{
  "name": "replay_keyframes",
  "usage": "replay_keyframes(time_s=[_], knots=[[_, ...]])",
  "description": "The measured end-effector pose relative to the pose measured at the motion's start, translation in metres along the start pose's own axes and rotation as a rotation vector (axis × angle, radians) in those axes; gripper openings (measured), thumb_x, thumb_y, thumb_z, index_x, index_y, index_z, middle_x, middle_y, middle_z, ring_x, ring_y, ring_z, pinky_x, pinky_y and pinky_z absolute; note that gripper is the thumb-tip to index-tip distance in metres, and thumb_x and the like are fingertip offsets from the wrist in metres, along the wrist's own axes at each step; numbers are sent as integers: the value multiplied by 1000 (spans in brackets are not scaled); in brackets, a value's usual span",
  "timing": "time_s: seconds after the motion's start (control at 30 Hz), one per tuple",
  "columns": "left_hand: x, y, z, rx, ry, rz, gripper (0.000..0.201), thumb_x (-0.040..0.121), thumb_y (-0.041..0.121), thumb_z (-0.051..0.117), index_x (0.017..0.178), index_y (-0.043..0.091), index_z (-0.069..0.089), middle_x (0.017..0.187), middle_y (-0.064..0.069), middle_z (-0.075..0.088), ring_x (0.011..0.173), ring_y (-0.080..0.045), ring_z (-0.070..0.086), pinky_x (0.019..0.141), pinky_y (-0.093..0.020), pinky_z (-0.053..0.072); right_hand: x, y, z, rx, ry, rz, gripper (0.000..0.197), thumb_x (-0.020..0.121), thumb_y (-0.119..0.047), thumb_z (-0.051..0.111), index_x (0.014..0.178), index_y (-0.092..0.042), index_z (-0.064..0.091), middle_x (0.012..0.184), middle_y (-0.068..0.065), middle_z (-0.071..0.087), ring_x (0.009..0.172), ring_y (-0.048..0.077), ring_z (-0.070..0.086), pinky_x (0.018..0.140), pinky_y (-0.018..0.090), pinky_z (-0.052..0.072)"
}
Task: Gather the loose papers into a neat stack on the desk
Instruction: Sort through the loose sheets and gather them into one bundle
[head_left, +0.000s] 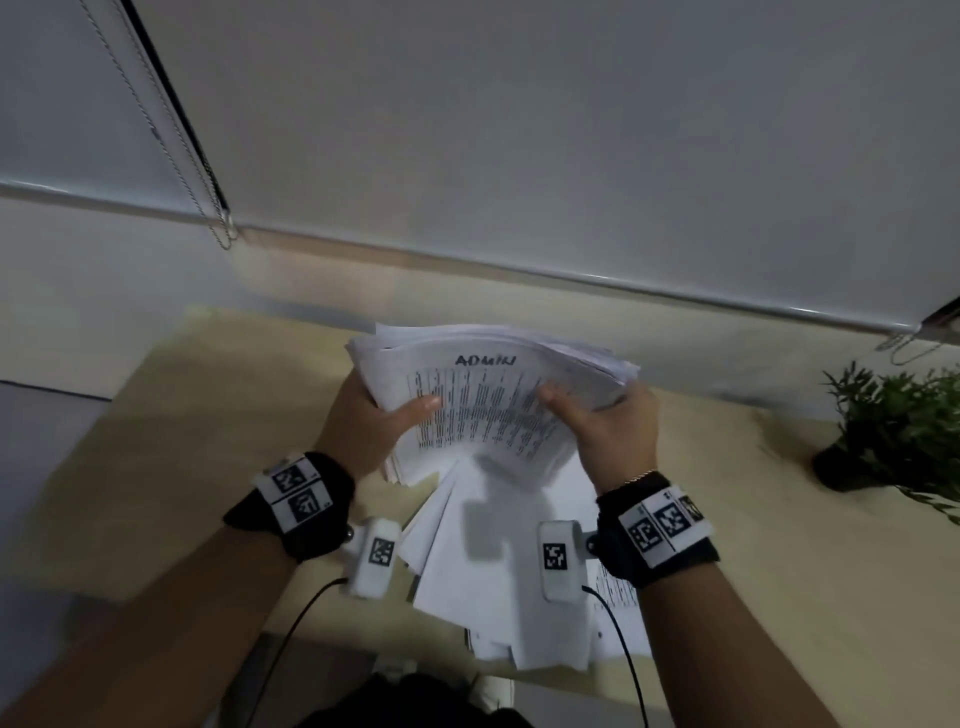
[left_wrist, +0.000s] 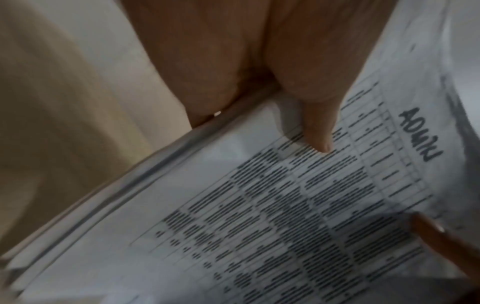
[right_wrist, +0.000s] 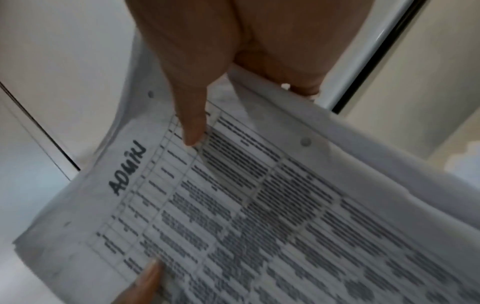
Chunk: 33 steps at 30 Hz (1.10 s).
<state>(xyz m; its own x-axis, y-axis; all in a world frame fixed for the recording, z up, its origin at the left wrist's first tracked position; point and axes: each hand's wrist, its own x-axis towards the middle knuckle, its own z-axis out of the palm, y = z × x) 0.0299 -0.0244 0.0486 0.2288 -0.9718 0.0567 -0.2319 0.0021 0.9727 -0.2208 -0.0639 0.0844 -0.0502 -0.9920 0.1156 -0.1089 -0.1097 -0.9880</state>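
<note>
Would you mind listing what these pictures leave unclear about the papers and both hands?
- Head view: both hands' fingers, left hand and right hand, lie behind the held bundle.
- Wrist views: the table text is blurred; only a handwritten heading shows.
- Head view: the loose sheets on the desk are partly covered by the wrist cameras.

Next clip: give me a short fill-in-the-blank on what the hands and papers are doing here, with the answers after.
1. The bundle of papers is gripped by ____ hands at once.
2. The handwritten word on its top sheet reads ____.
3. The left hand and right hand each press a ____ onto the printed top sheet.
4. Beyond the right hand, on the desk, stands a potted ____.

Missing words: both; ADMIN; thumb; plant
</note>
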Motion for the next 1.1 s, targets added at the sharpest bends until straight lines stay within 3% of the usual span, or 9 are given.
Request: replay_keyframes(time_s=[0.07, 0.23, 0.37, 0.47, 0.57, 0.77, 0.87, 1.0, 1.1], knots=[[-1, -14, 7, -20, 5, -82, 35, 73, 27, 84, 105, 21, 73, 99, 11, 78, 96, -5, 73, 84, -25, 56, -1, 12, 3, 20, 16, 67, 41, 68, -11, 88, 104, -1, 70, 94, 8, 77, 86, 20, 75, 76, 36, 61], [-4, -30, 23, 44, 105, -218, 10, 83, 23, 79, 85, 27, 70, 81, 14, 71, 81, -7, 71, 65, -18, 52, -15, 51, 8, -241, 22, 230, 41, 76, -23, 82, 111, -14, 64, 107, -3, 71, 99, 16, 70, 86, 38, 57], [2, -14, 8, 139, 203, -184, 8, 89, 21, 72, 89, 15, 67, 83, -5, 68, 71, -19, 63, 66, -24, 44, -38, 93, -4, -776, 75, 640, 92, 80, -41, 74, 152, -11, 24, 155, 11, 28, 140, 34, 30, 111, 45, 32], [6, -20, -17, 167, 181, -198, 10, 91, 24, 69, 94, 14, 66, 91, -6, 69, 79, -21, 65, 68, -22, 48, -57, 121, -3, -922, 71, 849, 122, 70, -67, 70, 155, -8, 5, 159, 13, 17, 144, 36, 19, 112, 50, 27], [4, -34, -37, 175, 148, -249, 22, 90, 25, 71, 104, 8, 73, 98, -6, 71, 89, -22, 68, 83, -34, 53, -66, 140, 9, -1069, 35, 810, 136, 57, -74, 73, 154, -8, 4, 155, 14, 20, 141, 37, 23, 107, 53, 35], [-9, -47, -54, 139, 161, -332, 18, 91, 22, 70, 106, 12, 69, 81, 8, 66, 74, -7, 63, 79, -27, 50, -48, 138, 5, -874, -10, 884, 121, 72, -37, 82, 154, -4, -1, 154, 20, 24, 141, 35, 33, 109, 43, 38], [-13, -56, -64, 109, 178, -378, 14, 89, 25, 73, 98, 14, 71, 81, 6, 68, 75, -10, 65, 83, -33, 52, -46, 136, 0, -741, 64, 806, 73, 78, -14, 77, 139, -5, 38, 132, 21, 57, 117, 36, 60, 92, 40, 51], [-16, -66, -82, 40, 194, -416, 13, 85, 27, 77, 96, 21, 73, 96, -5, 75, 89, -24, 72, 91, -42, 54, -48, 132, -29, -814, 83, 713, 33, 83, -16, 67, 113, -8, 57, 113, 21, 66, 101, 39, 65, 83, 38, 54], [-19, -70, -94, 25, 190, -422, 10, 84, 27, 78, 93, 25, 73, 103, -10, 75, 94, -27, 72, 93, -44, 53, -48, 131, -48, -1012, 40, 749, 60, 76, -35, 73, 128, -18, 48, 130, 13, 54, 116, 40, 52, 94, 52, 47]])
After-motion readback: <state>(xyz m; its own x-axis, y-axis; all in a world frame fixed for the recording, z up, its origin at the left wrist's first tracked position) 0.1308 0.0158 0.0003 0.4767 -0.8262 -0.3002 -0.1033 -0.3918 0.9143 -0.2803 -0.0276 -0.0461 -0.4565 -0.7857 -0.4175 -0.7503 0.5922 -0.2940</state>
